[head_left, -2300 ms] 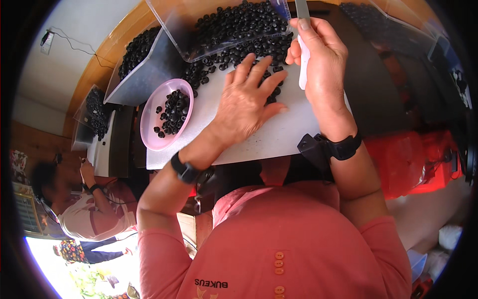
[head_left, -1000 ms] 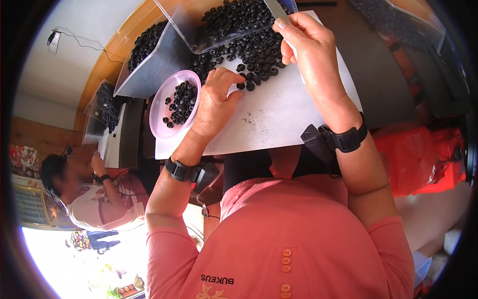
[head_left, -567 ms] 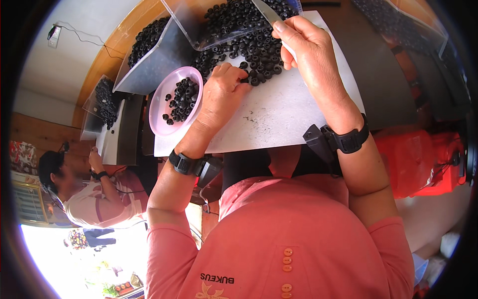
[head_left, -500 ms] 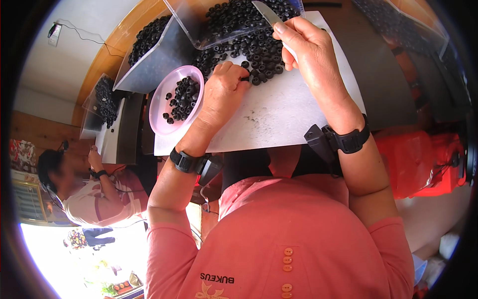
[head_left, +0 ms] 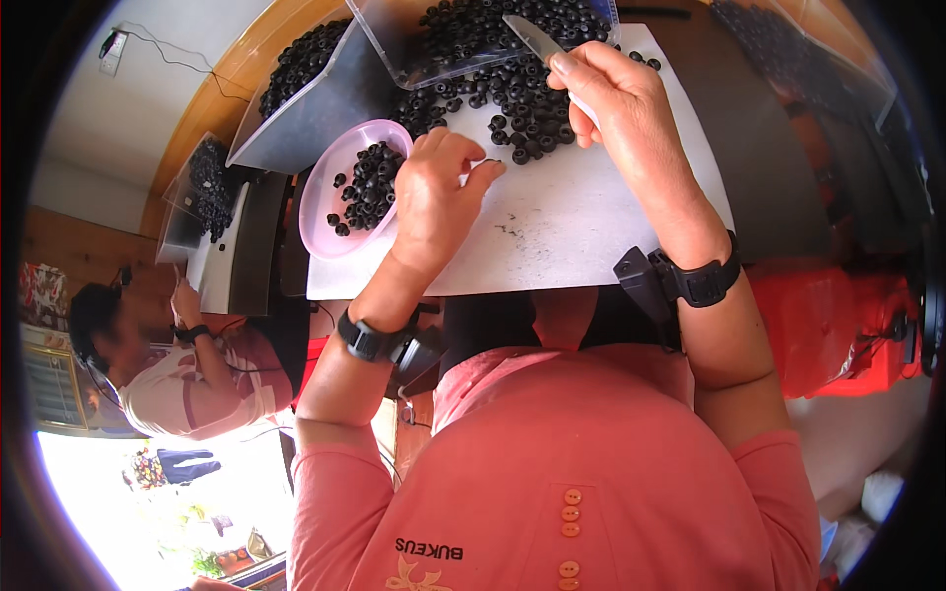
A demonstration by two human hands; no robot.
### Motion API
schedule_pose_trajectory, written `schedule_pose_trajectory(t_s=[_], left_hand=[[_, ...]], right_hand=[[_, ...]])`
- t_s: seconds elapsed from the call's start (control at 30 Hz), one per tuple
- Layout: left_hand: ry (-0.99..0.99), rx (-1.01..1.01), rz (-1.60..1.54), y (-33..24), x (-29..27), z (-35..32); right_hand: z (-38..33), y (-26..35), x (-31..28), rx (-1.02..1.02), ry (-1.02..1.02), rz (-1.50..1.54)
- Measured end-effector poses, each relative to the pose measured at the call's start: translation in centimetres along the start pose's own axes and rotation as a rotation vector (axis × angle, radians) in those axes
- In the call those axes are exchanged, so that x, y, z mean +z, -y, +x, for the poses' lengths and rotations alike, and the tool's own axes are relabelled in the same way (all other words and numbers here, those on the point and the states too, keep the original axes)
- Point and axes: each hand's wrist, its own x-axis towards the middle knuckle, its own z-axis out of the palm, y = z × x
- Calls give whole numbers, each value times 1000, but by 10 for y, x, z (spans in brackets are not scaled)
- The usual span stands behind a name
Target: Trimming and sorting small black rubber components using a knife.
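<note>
Left hand was curled on the white board, fingertips pinching one small black ring, just beside the pink bowl of rings. Right hand was clamped on a blade tool, tip at the pile of black rings spilling from a clear tray. Hands were apart. Another person worked at left.

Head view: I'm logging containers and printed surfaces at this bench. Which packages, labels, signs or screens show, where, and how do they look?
Clear plastic tub: top centre, tilted, spilling small black rings.
Pink round bowl: left of the left hand, holding black rings.
Clear tub: far left bench, black rings inside.
Red plastic bag: right edge, crumpled.
Signs, screens: none clearly visible.
</note>
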Motion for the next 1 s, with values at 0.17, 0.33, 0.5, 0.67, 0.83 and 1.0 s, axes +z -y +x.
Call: schedule_pose_trajectory(t_s=[0.17, 0.33, 0.5, 0.67, 0.83, 1.0], left_hand=[[91, 70, 86, 6, 7, 8], [110, 127, -88, 1, -8, 2], [64, -27, -44, -4, -10, -6], [100, 7, 104, -2, 2, 2], [114, 113, 318, 2, 11, 6], [125, -56, -21, 12, 12, 12]], right_hand=[[4, -4, 1, 20, 51, -52], [1, -3, 2, 21, 35, -116], [0, -1, 3, 20, 46, -109], [1, -5, 3, 76, 111, -229], [4, -15, 2, 4, 144, -444], [3, -14, 2, 76, 193, -465]])
